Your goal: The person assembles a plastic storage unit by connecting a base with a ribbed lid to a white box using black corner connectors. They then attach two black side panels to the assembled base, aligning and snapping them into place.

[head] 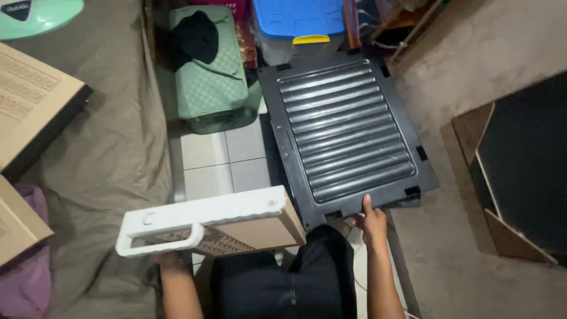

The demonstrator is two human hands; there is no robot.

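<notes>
Head view, looking straight down past my lap: my right hand (373, 223) grips the near edge of a dark grey ribbed panel (345, 133), thumb laid up on its top face, fingers curled beneath and out of sight. Held by that one edge, the panel can be tipped up while its far end rests near the blue bin (298, 18). Its long axis runs away from me, slanted a little leftward, and the ribs lie crosswise to it.

My left hand (168, 259) is mostly hidden under a white drawer front with a handle (204, 227); it seems to carry it from below, though I cannot tell how the fingers close. That piece lies crosswise, handle toward me.

A green suitcase (209, 65) stands on the tiled floor (207, 165) beside the grey-sheeted bed (106, 147).
</notes>
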